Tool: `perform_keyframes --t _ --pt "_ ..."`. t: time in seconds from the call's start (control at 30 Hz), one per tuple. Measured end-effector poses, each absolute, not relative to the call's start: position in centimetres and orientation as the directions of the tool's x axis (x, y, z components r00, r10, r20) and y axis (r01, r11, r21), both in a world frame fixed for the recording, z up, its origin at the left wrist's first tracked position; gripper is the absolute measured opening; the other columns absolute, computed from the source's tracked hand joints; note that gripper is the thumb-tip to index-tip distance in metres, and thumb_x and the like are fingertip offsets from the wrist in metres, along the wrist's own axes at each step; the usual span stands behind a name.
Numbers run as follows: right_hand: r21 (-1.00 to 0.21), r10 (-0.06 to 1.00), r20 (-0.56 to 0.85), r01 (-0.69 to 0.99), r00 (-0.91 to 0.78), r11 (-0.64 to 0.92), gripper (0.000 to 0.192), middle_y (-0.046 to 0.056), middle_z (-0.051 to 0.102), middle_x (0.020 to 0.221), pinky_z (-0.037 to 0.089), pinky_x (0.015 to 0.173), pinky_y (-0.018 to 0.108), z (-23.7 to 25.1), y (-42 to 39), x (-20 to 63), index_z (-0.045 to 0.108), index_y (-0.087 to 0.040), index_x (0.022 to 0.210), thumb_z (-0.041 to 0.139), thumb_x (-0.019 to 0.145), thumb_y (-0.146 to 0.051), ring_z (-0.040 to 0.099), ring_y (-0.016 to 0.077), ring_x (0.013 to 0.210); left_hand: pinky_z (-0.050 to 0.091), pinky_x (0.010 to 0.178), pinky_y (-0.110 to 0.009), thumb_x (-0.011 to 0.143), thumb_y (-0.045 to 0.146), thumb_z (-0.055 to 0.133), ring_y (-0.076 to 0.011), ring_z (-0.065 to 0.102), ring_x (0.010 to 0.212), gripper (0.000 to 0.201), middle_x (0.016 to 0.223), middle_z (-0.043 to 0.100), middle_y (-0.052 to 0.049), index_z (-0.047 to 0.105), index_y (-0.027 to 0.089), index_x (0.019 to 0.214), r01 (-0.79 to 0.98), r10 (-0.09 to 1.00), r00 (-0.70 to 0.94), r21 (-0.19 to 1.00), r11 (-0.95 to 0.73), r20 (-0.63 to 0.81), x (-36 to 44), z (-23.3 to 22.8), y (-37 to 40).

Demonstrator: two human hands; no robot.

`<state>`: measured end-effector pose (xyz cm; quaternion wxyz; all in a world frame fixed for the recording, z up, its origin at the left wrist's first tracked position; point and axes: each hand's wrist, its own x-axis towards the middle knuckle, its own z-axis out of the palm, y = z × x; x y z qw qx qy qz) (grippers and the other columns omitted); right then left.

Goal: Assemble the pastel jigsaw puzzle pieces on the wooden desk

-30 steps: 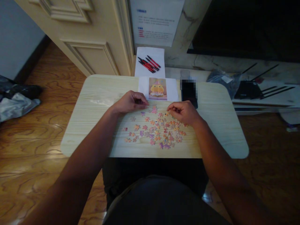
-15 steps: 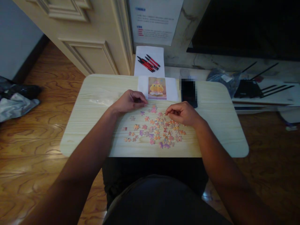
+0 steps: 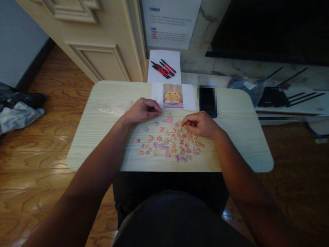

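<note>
Small jigsaw puzzle pieces in pink, orange and purple lie scattered over the middle of the light wooden table. My left hand rests at their far left edge, thumb and fingers pinched; anything between the tips is hidden. Close to its fingertips lies a pink clump of pieces. My right hand hovers over the right side of the spread, closed in a pinch on what looks like a puzzle piece with a dark spot. Beyond both hands, a paper sheet shows a printed picture of a yellow figure.
Clear plastic lies left of my left hand. A dark phone, partly pixelated, sits at the back right. Several red and black pens rest on white paper behind the table. A black router stands on the shelf at right.
The whole view has shifted very slightly. Both hands keep their places and their pinched shape, and the pieces lie as before.
</note>
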<state>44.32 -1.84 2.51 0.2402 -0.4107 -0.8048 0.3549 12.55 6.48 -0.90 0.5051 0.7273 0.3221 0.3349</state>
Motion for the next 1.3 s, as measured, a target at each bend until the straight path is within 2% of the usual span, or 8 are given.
perform_keyframes --t 0.57,0.8,1.03,1.3 --pt "-0.782 0.802 0.035 0.484 -0.596 0.394 0.017 -0.002 0.07 0.066 0.036 0.057 0.027 3.12 -2.01 44.02 0.083 -0.017 0.092 0.07 0.092 -0.028 0.052 0.0103 0.054 0.06 0.071 -0.03 0.078 0.032 0.089 -0.0162 0.073 0.074 0.016 0.084 0.082 -0.007 0.085 0.018 0.083 0.125 0.819 0.539 0.943 -0.308 0.196 12.67 -0.86 6.49" --pt "-0.83 0.797 -0.036 0.463 -0.603 0.312 0.015 -0.005 0.061 0.06 0.034 0.057 0.026 2.97 -2.16 44.14 0.082 -0.016 0.09 0.075 0.09 -0.029 0.047 0.0092 0.053 0.061 0.071 -0.029 0.078 0.033 0.089 -0.0159 0.074 0.074 0.016 0.085 0.082 -0.007 0.085 0.018 0.082 0.118 0.824 0.528 0.944 -0.308 0.203 12.91 -0.49 6.2" --pt "-0.821 0.807 -0.087 0.501 -0.584 0.274 0.018 -0.007 0.055 0.057 0.031 0.058 0.028 2.86 -2.29 44.21 0.084 -0.017 0.09 0.079 0.09 -0.034 0.043 0.0088 0.053 0.061 0.072 -0.028 0.079 0.029 0.089 -0.0148 0.074 0.074 0.012 0.085 0.083 -0.007 0.086 0.017 0.083 0.107 0.835 0.514 0.95 -0.293 0.199 12.92 -0.22 6.07" --pt "-0.818 0.792 -0.14 0.52 -0.594 0.245 0.019 -0.009 0.052 0.056 0.033 0.061 0.028 2.49 -1.96 44.3 0.085 -0.017 0.094 0.082 0.087 -0.035 0.045 0.0095 0.053 0.06 0.071 -0.027 0.076 0.035 0.093 -0.0154 0.074 0.073 0.02 0.085 0.083 -0.007 0.087 0.017 0.083 0.112 0.835 0.53 0.965 -0.237 0.144 12.71 -0.31 6.2"
